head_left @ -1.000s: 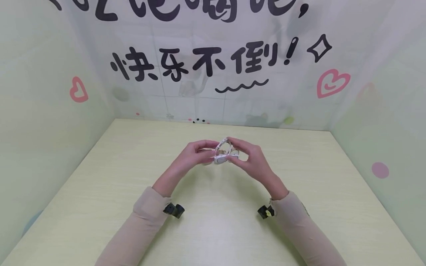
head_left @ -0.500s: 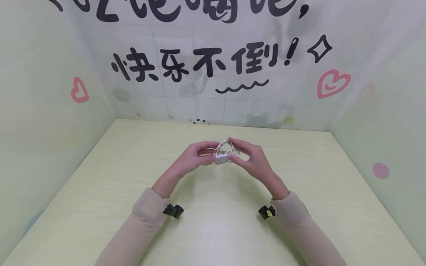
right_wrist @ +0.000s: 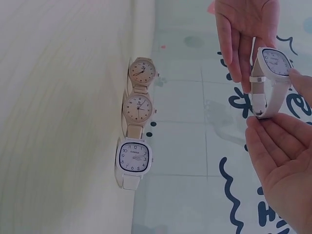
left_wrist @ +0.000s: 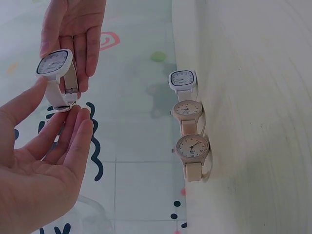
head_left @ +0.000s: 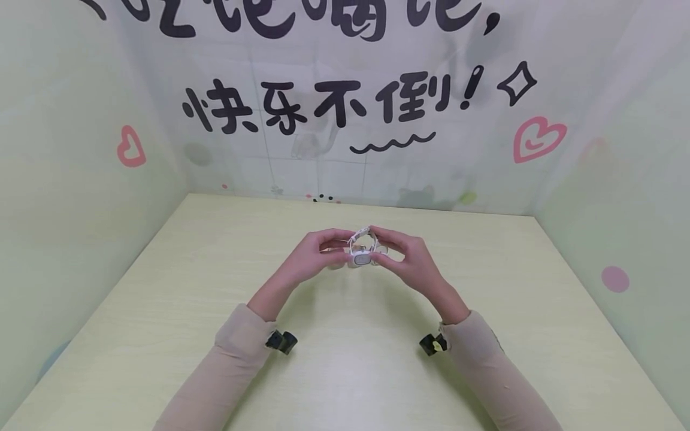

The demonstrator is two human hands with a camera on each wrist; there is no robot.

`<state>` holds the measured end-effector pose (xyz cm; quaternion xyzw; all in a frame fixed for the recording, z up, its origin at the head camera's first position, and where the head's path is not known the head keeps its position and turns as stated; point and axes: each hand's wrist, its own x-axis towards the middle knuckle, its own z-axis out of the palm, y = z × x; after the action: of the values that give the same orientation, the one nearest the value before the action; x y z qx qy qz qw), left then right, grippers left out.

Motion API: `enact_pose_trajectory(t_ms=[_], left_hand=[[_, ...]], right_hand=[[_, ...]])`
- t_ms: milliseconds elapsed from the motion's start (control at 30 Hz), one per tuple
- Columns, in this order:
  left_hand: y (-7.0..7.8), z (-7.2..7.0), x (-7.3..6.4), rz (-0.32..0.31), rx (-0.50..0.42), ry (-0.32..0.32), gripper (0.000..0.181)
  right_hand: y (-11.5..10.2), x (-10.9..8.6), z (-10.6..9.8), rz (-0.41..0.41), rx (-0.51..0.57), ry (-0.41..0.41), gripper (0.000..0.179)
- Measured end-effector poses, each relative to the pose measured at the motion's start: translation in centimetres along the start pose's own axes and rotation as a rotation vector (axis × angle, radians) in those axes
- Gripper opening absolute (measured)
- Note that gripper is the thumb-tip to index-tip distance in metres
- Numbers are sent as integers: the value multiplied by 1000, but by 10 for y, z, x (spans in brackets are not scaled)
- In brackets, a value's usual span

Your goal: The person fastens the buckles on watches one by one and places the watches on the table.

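A white wristwatch (head_left: 362, 258) with a squarish case is held up over the table between the two hands, its strap closed in a loop. The left hand (head_left: 318, 254) pinches it from the left, thumb by the case and fingertips at the strap. From the other side the right hand (head_left: 406, 254) holds it likewise, thumb at the case edge. In the right wrist view the dial (right_wrist: 276, 62) is tilted and the buckle side of the strap shows.
Beyond the hands, three more watches stand in a row on the table (head_left: 345, 371): a white squarish watch (right_wrist: 134, 156), and two beige round ones, a middle watch (right_wrist: 138, 108) and an end watch (right_wrist: 142, 72). Printed sheets (head_left: 323, 167) wall the back and sides.
The held watch has turned slightly, its dial swinging a little right to face the head camera more squarely. Both hands keep their grip and nearly the same place.
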<state>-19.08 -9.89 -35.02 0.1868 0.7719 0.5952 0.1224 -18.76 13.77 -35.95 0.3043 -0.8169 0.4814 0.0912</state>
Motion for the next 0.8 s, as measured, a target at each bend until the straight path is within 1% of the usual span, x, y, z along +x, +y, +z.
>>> enact_pose_trajectory(t_ms=[367, 533, 667, 800], left_hand=[[-1, 1, 9, 9, 72, 27, 44], [1, 2, 12, 15, 85, 32, 43], [3, 3, 14, 23, 111, 35, 43], [3, 6, 18, 16, 141, 42, 44]], right_hand=[[4, 1, -4, -7, -24, -6, 51], [5, 2, -6, -18, -27, -7, 50], [7, 2, -8, -11, -38, -13, 50], [9, 2, -10, -3, -50, -21, 51]])
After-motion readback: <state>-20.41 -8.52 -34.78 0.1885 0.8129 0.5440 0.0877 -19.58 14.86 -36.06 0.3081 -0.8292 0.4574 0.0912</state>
